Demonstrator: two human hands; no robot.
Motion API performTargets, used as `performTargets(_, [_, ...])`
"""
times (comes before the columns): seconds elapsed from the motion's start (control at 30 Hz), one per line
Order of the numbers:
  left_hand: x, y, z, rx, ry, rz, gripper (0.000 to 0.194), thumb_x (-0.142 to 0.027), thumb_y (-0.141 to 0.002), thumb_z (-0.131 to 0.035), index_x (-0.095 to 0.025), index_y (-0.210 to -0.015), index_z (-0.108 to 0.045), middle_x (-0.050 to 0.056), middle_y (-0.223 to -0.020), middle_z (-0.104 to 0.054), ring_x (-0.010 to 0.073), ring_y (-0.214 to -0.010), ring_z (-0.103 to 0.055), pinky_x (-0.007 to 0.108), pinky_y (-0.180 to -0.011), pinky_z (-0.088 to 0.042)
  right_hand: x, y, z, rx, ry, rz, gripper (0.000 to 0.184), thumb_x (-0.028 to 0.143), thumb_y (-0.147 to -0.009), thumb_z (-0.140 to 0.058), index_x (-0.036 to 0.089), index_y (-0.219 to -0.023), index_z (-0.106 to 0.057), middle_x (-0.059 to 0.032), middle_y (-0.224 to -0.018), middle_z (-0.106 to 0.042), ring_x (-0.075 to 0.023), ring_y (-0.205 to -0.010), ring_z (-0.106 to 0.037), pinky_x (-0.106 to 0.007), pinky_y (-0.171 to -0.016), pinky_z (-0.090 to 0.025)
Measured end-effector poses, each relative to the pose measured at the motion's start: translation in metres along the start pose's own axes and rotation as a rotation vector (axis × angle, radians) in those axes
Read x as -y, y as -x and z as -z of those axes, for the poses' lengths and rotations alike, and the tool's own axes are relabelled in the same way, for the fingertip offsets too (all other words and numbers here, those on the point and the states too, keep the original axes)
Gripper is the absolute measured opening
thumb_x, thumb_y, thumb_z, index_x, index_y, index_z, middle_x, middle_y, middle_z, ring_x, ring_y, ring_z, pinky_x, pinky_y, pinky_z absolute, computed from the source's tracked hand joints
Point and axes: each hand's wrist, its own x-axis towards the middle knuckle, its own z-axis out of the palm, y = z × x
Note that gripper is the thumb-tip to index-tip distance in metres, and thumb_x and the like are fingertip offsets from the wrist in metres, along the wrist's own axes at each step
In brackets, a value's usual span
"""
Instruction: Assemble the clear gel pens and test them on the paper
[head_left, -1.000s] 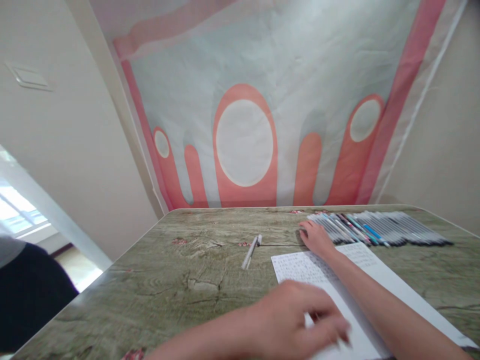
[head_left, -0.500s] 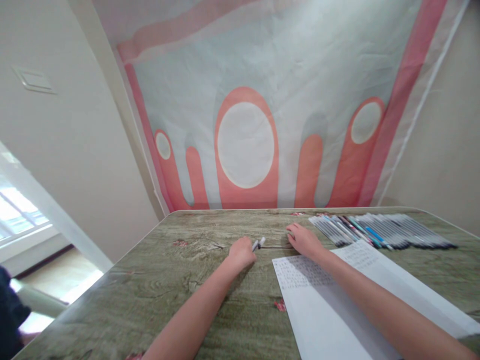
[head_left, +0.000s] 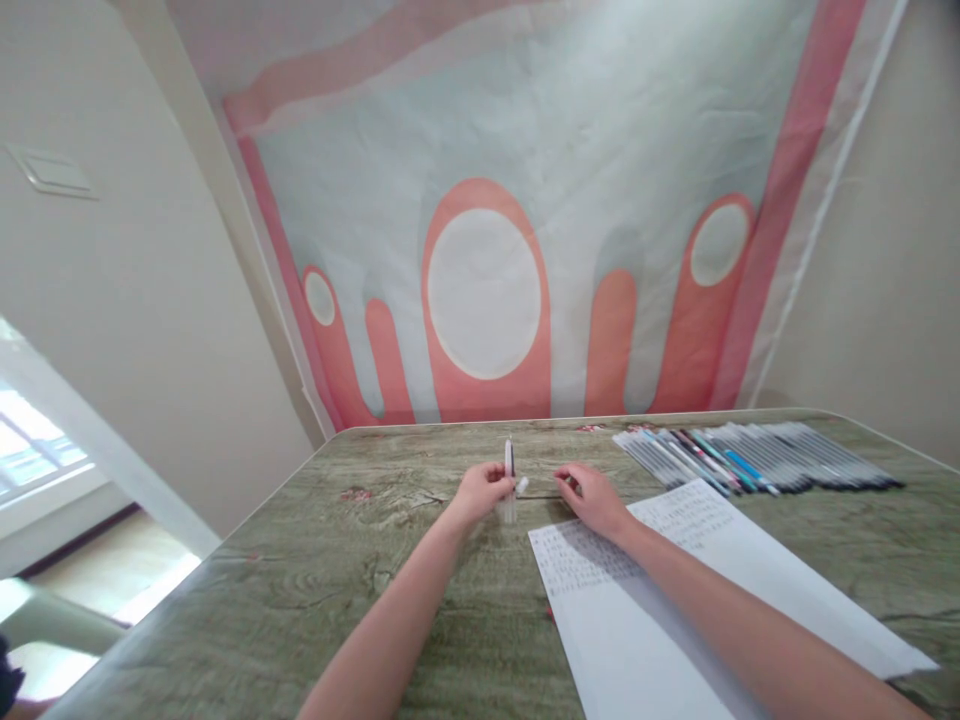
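My left hand is closed around a slim pen, held upright with its dark, narrow end pointing up. The lower part of the pen looks clear and is blurred. Just right of these fingers is a small white piece; whether it touches the pen or lies on the table I cannot tell. My right hand hovers by the top edge of a handwritten sheet, fingers loosely curled, with a gap to the thumb and nothing visible between them.
A long row of pens, mostly clear with dark ends and a few coloured, lies at the back right of the wood-patterned table. A wall hanging rises behind the table's far edge. Part of a pale chair shows at lower left.
The pen in my left hand has swung from a low slant to upright. My right hand has shifted slightly left, its fingers now more curled. The camera view has turned slightly.
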Motion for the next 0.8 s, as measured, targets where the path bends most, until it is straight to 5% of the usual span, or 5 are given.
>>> performTargets(0.17, [0.012,0.002,-0.028,-0.094,0.484,-0.035,0.027,-0.03,-0.062,-0.065,-0.012,-0.08,-0.054,0.0,-0.067,-0.058,0.0084,-0.057,-0.052,0.023,-0.062,-0.043,0.029,0.008,-0.011,0.226,-0.364,-0.065,0.029,0.041,-0.082,-0.04,0.017,-0.08,-0.056,-0.0004,-0.066,-0.058,-0.0111,-0.054,-0.051,-0.023,-0.052,-0.04])
performTargets(0.37, [0.021,0.004,-0.034,-0.073,0.61,-0.032,0.031,-0.032,-0.062,-0.068,-0.011,-0.081,-0.055,0.002,-0.067,-0.059,0.0099,-0.057,-0.054,0.024,-0.061,-0.044,0.026,0.01,-0.022,0.289,-0.555,-0.164,0.025,0.038,-0.076,-0.05,0.015,-0.085,-0.055,-0.0011,-0.069,-0.06,-0.0094,-0.051,-0.048,-0.022,-0.049,-0.04])
performTargets(0.47, [0.022,-0.002,-0.029,-0.138,0.734,-0.043,0.029,-0.029,-0.064,-0.068,-0.012,-0.083,-0.055,0.003,-0.072,-0.06,0.0104,-0.064,-0.057,0.024,-0.067,-0.045,0.023,0.009,-0.021,0.244,-0.559,-0.185,0.024,0.037,-0.076,-0.05,0.015,-0.084,-0.056,0.0006,-0.064,-0.056,-0.0091,-0.052,-0.047,-0.022,-0.05,-0.039])
performTargets(0.67, [0.033,-0.016,-0.008,-0.494,1.036,-0.049,0.012,-0.016,-0.078,-0.054,-0.015,-0.087,-0.047,0.005,-0.078,-0.061,0.0125,-0.077,-0.062,0.026,-0.075,-0.047,0.018,0.009,-0.017,0.149,-0.381,-0.175,0.023,0.035,-0.077,-0.048,0.015,-0.084,-0.059,-0.0003,-0.066,-0.057,-0.0111,-0.058,-0.049,-0.023,-0.055,-0.039])
performTargets(0.8, [0.041,-0.02,0.0,-0.611,1.11,-0.006,0.008,-0.009,-0.082,-0.045,-0.016,-0.084,-0.043,0.006,-0.08,-0.061,0.0138,-0.08,-0.063,0.027,-0.075,-0.049,0.012,0.009,-0.012,0.116,-0.249,-0.143,0.024,0.034,-0.077,-0.047,0.016,-0.081,-0.061,-0.0015,-0.069,-0.06,-0.0132,-0.062,-0.051,-0.025,-0.059,-0.039])
